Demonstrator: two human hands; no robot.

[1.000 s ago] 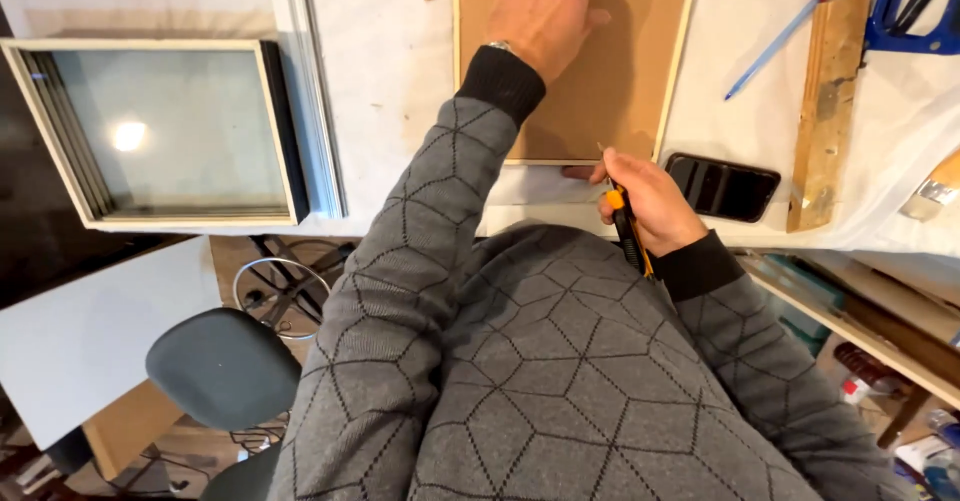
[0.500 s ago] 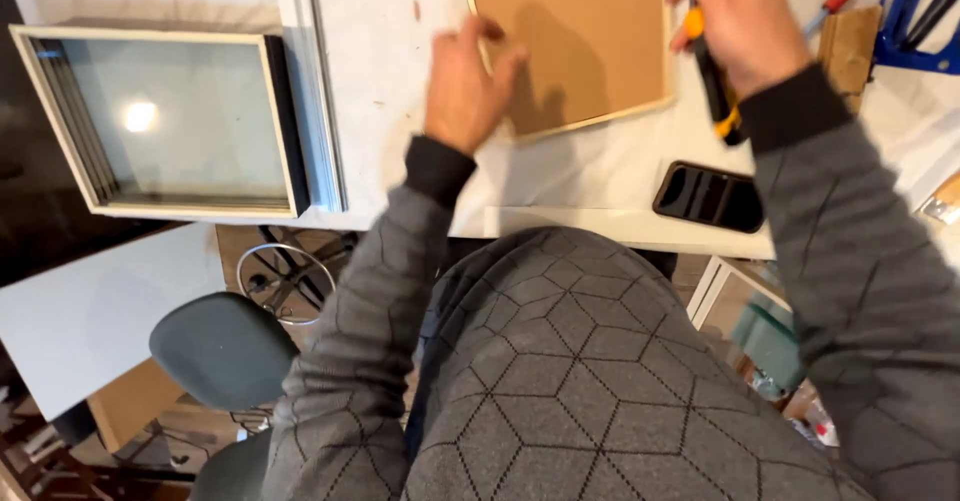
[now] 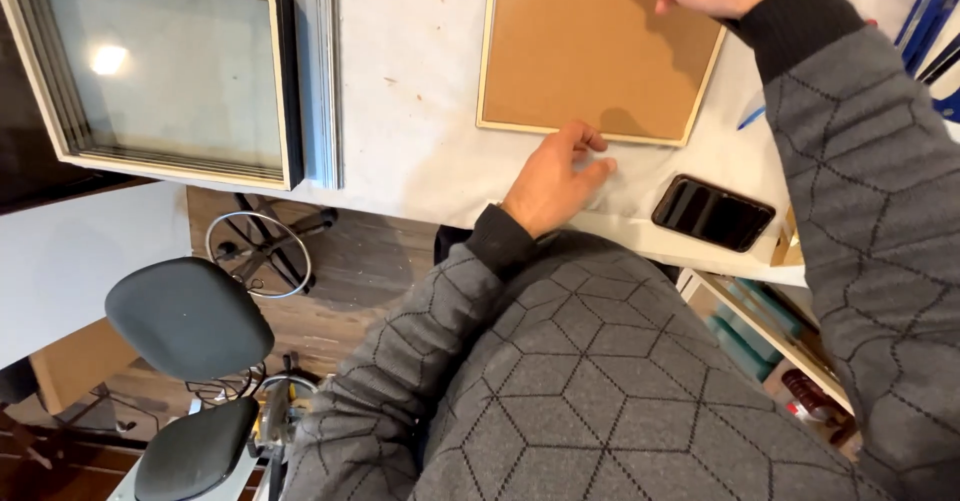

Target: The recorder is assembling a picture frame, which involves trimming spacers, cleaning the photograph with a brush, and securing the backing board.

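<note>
where it lies flat, brown backing board (image 3: 590, 46) (pale-framed), left hand (image 3: 552, 183) beside

single view, head-worn camera. it looks steeply down over the wearer's chest and grey sweater (image 3: 600, 391) onto the near edge of a white table (image 3: 400, 91). range is close: the arms fill the lower right. the table crosses the top of the frame, with floor and a stool (image 3: 185, 316) below left. no second view to compare.
</note>
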